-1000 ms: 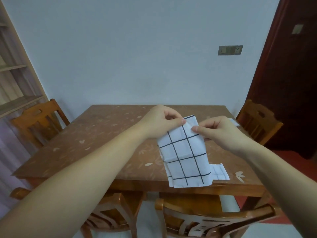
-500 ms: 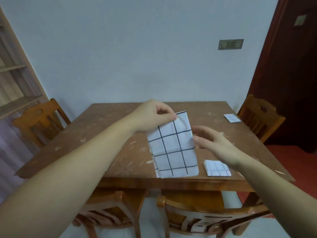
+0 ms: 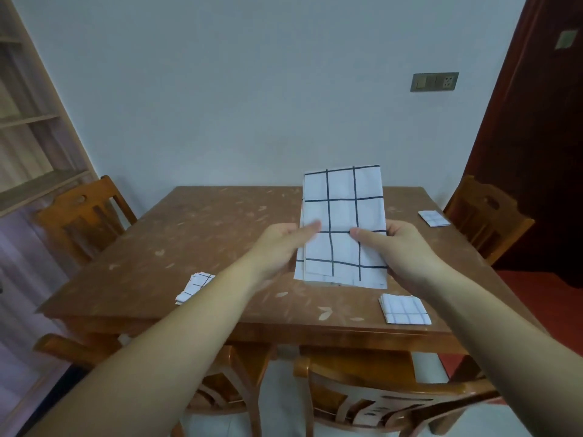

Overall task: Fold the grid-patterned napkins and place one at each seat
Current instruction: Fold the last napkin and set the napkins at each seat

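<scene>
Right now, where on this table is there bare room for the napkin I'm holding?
Bare: the table from the left chair across to the held napkin. Crowded: the near edge, with a napkin stack left and a folded napkin right.

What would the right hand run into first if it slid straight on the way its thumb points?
Probably the left hand: the right hand pinches the grid napkin with its thumb aimed across the cloth at the left thumb, only bare napkin between them.

Pale wall (image 3: 252,89), speckled brown wooden table (image 3: 205,241), wooden chairs (image 3: 85,212), dark red door (image 3: 536,152), shelving left (image 3: 31,137)
</scene>
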